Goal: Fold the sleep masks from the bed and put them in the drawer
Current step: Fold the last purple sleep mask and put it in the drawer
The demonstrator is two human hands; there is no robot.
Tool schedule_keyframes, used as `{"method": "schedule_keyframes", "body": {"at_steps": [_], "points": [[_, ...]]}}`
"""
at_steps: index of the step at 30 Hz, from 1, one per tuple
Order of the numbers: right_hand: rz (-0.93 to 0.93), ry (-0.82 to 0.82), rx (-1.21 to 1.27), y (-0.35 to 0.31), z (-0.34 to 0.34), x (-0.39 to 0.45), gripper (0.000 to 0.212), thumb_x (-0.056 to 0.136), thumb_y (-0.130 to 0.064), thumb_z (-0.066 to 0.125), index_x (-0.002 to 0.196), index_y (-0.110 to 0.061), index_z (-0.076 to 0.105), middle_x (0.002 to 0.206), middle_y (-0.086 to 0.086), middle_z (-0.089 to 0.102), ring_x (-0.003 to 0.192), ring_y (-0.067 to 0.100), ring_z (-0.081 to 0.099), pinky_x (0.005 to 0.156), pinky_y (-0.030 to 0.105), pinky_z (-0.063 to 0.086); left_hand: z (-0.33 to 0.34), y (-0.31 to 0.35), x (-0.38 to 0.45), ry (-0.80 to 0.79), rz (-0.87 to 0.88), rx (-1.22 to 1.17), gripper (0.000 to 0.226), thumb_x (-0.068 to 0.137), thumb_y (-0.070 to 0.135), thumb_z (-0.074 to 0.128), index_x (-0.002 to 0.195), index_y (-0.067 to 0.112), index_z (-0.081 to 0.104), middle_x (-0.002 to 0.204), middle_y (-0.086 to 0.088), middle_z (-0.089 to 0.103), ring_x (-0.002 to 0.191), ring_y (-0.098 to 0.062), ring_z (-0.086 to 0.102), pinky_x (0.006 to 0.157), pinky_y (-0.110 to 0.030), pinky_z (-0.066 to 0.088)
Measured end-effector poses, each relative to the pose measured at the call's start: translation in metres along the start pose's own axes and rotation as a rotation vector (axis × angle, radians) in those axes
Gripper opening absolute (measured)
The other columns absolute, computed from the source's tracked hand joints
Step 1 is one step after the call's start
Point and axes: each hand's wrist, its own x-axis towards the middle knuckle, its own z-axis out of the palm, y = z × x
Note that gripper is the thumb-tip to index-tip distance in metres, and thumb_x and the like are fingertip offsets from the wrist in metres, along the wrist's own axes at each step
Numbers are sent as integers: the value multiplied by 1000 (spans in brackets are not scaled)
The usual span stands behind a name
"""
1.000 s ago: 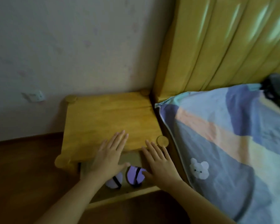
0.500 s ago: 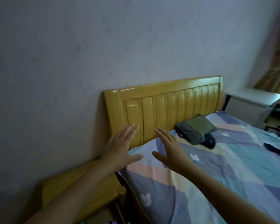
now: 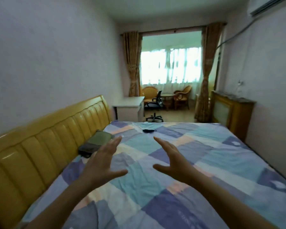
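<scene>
1. Both bare hands are held out above the bed, palms turned toward each other, with nothing gripped in either.
2. The left hand (image 3: 104, 164) is seen with its fingers spread wide and its thumb stuck out to the right.
3. The right hand (image 3: 172, 160) is likewise spread wide, its thumb pointed left, and a clear gap is kept between the two hands.
4. A small dark sleep mask (image 3: 149, 130) is seen lying flat on the far part of the bed, well apart from both hands and beyond their fingertips; its folds cannot be made out.
5. The bed is covered by a patchwork sheet of blue, teal, purple and peach squares (image 3: 221, 162).
6. A glossy yellow wooden headboard with vertical padded-looking panels (image 3: 48, 141) is set along the bed's left side, against the pale wall.
7. An olive-green and grey folded bundle of cloth (image 3: 96, 142) is placed on the sheet, touching the headboard, just beyond the left hand.
8. A white desk (image 3: 130, 108) is seen past the headboard, near a black swivel chair (image 3: 154, 104).
9. A bright window flanked by brown patterned curtains (image 3: 132, 63) is shown at the far end of the room.
</scene>
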Motion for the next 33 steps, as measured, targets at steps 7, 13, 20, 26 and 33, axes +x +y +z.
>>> {"method": "schedule_keyframes", "body": {"at_steps": [7,13,20,26,33], "points": [[224,141,-212,78,-187,-183,87,80,-30,75,142,-37,15,155,-5,29,140,7,26,112,18,21,106,231,74,-79,262,-113,110,65,68,69,142,53,-8,158,9,19,141,-15,26,109,-44,35],[398,156,-353,138,-326,-342,84,81,-35,72,137,-47,11,150,-20,16,140,0,18,113,23,20,199,427,103,-164,438,-201,109,70,63,68,140,49,-14,159,12,8,145,-15,16,112,-44,28],[537,203,-399,215,-434,-451,83,83,-34,69,139,-50,10,147,-29,10,135,-9,11,108,17,15,288,586,145,-215,598,-239,109,70,66,65,136,53,-21,155,20,-5,145,-11,11,112,-36,24],[620,240,-402,311,-520,-494,80,83,-31,70,135,-53,13,147,-28,14,136,-9,13,108,9,11,372,696,218,-202,639,-241,114,67,64,69,142,50,-15,158,15,5,145,-16,15,111,-38,24],[637,223,-444,423,-635,-541,77,86,-28,65,138,-52,13,148,-32,11,135,-17,8,100,-4,3,470,830,298,-258,592,-251,116,67,61,71,136,55,-22,159,9,11,144,-20,17,111,-45,28]]}}
